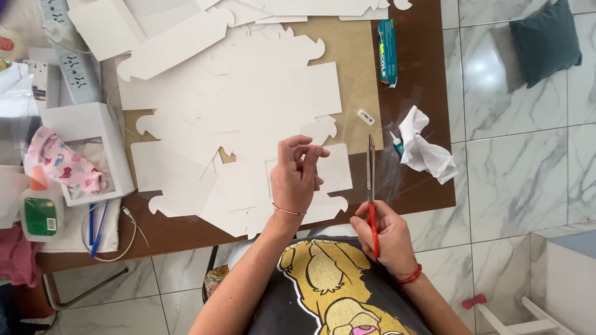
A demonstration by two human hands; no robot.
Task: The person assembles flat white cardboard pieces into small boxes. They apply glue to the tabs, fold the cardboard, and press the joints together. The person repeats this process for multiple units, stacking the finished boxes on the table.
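Gripping red-handled scissors (371, 193) in right hand (385, 236), blades clear of cardboard cutouts (246, 109); left hand (295, 175) fingers curled, pinching something unseen.

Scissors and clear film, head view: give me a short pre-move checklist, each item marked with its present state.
1. Right hand grips the red-handled scissors: ok.
2. Blades point away from the body: ok.
3. Left hand clear of the blades: ok.
4. Left fingers pinch clear film: cannot tell, film barely visible.
5. Blades shut: ok, they look closed.
6. White card cutouts lie flat on the table: ok.
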